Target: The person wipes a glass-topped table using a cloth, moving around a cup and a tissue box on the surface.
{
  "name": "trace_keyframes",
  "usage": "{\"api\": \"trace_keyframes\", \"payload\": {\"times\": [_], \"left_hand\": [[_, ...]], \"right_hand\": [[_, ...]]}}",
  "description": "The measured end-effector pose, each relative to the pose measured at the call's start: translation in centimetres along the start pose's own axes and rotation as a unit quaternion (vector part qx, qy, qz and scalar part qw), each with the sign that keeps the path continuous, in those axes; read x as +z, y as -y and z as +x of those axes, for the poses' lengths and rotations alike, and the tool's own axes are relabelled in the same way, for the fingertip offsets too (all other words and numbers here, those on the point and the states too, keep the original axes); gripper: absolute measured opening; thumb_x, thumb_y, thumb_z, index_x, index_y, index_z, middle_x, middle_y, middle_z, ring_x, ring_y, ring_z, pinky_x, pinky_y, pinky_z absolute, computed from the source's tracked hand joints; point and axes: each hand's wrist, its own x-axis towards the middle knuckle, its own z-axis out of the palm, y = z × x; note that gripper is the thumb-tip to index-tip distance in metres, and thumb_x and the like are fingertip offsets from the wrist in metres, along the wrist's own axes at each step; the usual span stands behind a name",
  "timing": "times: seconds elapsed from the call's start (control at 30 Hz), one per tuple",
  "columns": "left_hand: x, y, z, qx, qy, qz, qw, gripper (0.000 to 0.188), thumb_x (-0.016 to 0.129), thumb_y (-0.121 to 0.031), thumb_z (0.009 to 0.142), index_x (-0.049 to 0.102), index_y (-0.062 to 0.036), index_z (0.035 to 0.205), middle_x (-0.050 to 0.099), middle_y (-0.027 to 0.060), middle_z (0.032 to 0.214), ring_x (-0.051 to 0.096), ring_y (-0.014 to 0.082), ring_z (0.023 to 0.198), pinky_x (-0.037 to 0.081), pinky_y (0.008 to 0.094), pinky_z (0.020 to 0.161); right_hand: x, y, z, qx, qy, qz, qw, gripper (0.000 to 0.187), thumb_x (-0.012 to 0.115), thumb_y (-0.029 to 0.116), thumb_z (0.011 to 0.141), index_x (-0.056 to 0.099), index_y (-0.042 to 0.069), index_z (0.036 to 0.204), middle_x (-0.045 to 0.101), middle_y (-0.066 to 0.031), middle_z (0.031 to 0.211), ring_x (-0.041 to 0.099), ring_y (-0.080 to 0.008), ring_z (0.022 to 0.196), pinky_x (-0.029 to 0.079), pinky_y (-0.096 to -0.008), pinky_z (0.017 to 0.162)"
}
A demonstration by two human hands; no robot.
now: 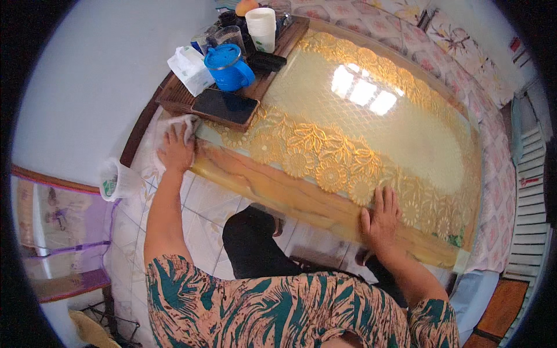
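At the table's near left corner, my left hand (176, 149) presses down on a white cloth (190, 121), its fingers curled over the fabric. Part of the cloth is hidden under the hand. My right hand (382, 219) rests flat near the table's front edge, fingers stretched out and holding nothing. A clear, glossy cover with a gold flower border (333, 174) lies over the wooden table (261, 177). Close to my left hand stands a dark wooden tray (180, 100), with a black phone (225, 106) lying along its near edge.
The tray also carries a blue lidded mug (227, 68), a tissue pack (190, 68), a glass (231, 38) and stacked paper cups (261, 29). A white bin (120, 181) stands on the tiled floor at left. A patterned padded seat (493, 191) borders the table's right side.
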Motion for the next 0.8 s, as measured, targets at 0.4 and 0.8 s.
{"api": "trace_keyframes", "payload": {"times": [0.4,0.8], "left_hand": [[-4.6,-19.0,-18.6,0.247,-0.017,-0.112,0.962,0.062,0.049,-0.052,0.087,0.039,-0.0273,0.142,0.025,0.0118,0.152,0.021,0.033,0.141,0.011,0.0651,0.106],[-4.8,-20.3,-23.2,0.266,-0.045,-0.199,0.942,0.065,0.062,-0.038,0.08,0.042,-0.024,0.14,0.032,0.011,0.149,0.026,0.0293,0.139,0.011,0.0609,0.109]], "right_hand": [[2.0,-1.1,-0.2,-0.007,-0.067,0.026,0.997,0.062,0.057,0.034,0.086,0.039,0.007,0.139,0.033,-0.0196,0.146,0.028,-0.0367,0.136,0.021,-0.05,0.108],[2.9,-4.6,-1.8,-0.066,-0.071,0.103,0.99,0.057,0.058,0.024,0.086,0.04,0.003,0.137,0.034,-0.0191,0.146,0.031,-0.0368,0.135,0.022,-0.0467,0.111]]}}
